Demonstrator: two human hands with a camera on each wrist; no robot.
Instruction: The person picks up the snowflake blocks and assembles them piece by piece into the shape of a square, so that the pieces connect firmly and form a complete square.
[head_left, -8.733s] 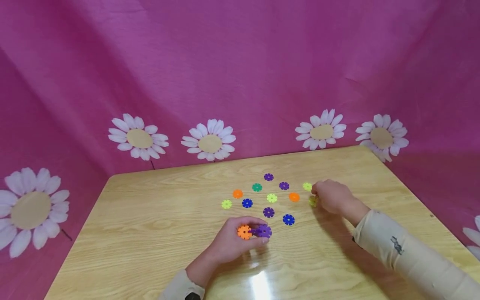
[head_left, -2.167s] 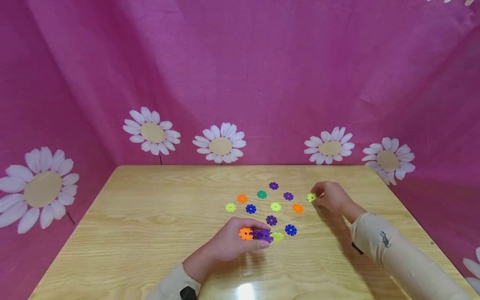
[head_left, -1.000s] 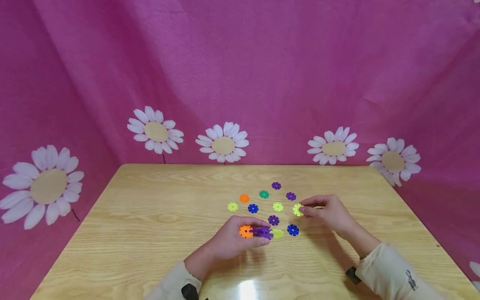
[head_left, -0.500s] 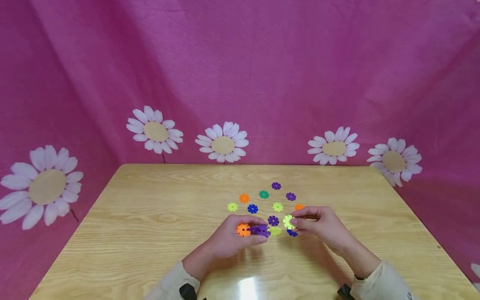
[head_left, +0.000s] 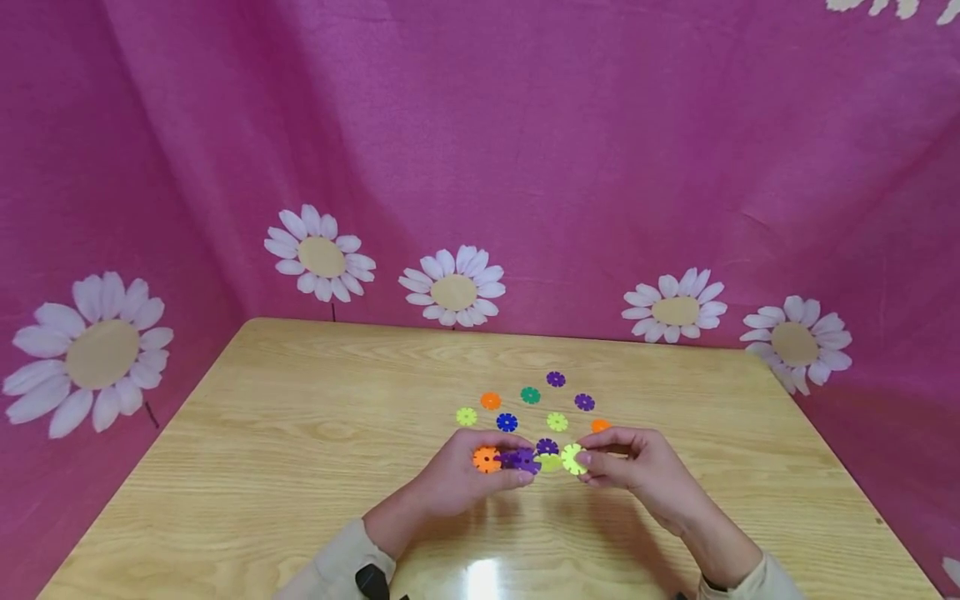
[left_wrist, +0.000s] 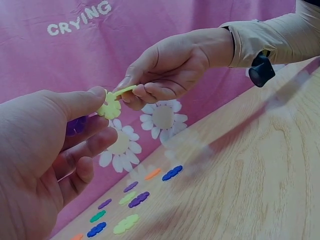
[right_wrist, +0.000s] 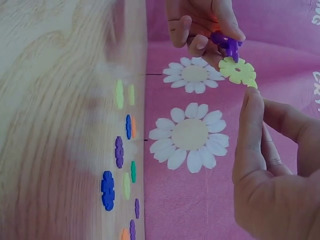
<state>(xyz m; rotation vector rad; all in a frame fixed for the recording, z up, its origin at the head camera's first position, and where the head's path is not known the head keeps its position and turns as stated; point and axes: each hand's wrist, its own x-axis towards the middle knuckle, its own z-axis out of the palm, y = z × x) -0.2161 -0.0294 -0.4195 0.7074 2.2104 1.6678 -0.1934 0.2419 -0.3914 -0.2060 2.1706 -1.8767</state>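
Note:
My left hand [head_left: 453,479] holds a short chain of interlocking notched plastic discs. It shows an orange disc [head_left: 486,460], purple discs [head_left: 527,462] and, at its right end, a yellow-green disc [head_left: 549,462]. Between thumb and fingers, my right hand [head_left: 656,475] pinches another yellow-green disc [head_left: 573,459]. In the right wrist view the chain's yellow-green disc [right_wrist: 237,71] meets the pinched disc [right_wrist: 252,84] edge to edge, at an angle. Whether their notches are engaged I cannot tell. The left wrist view shows the left thumb close to the chain's yellow-green end [left_wrist: 111,107].
Several loose discs lie flat beyond the hands on the wooden table [head_left: 315,433], among them a green disc [head_left: 530,395], a blue disc [head_left: 507,422] and an orange disc [head_left: 491,401]. A pink curtain [head_left: 525,167] with daisies hangs behind the table's far edge.
My right hand has picked up a yellow-green disc from the right and brought it left to the chain's end. Earlier, a yellow-green disc joined the chain. The left hand stays nearly in place.

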